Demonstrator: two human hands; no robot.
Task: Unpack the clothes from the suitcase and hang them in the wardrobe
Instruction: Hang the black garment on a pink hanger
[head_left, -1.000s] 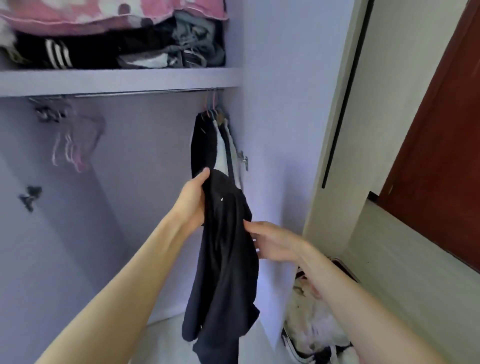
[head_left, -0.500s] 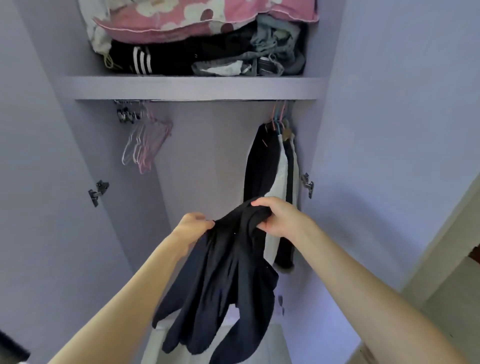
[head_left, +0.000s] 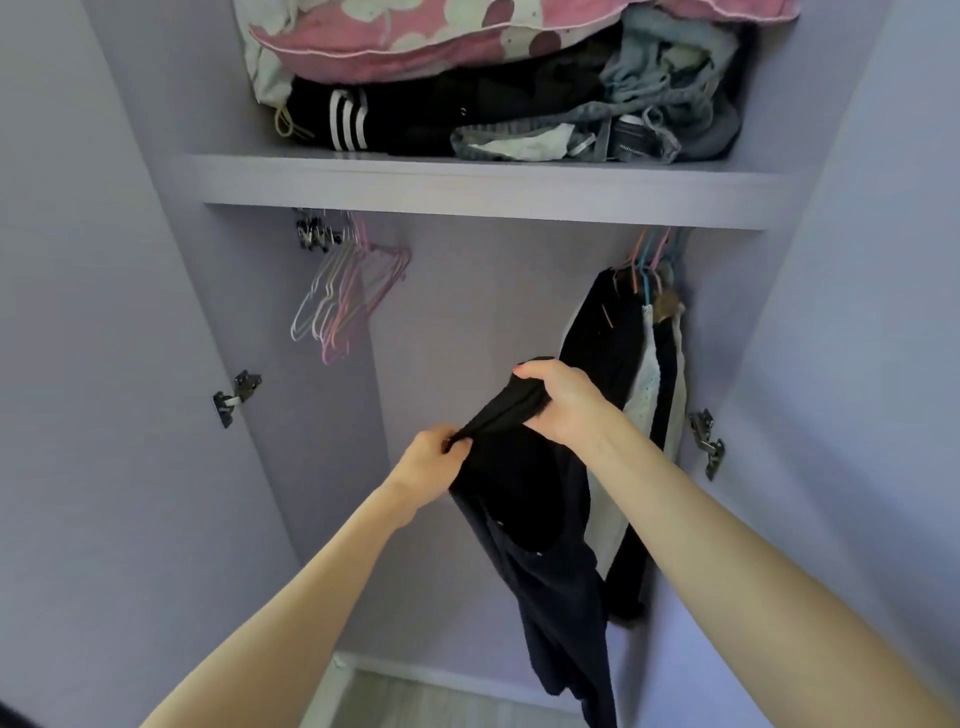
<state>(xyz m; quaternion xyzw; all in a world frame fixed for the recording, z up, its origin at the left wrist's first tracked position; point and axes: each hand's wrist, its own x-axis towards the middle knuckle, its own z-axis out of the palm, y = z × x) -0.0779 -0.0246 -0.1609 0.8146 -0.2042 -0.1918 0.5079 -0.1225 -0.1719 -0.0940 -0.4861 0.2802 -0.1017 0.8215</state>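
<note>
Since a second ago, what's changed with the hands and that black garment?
The right hand moved from touching the black garment low at its side to a grip on its bunched top edge. The left hand now pinches that edge lower left. The empty hangers and hung clothes are unchanged.
</note>
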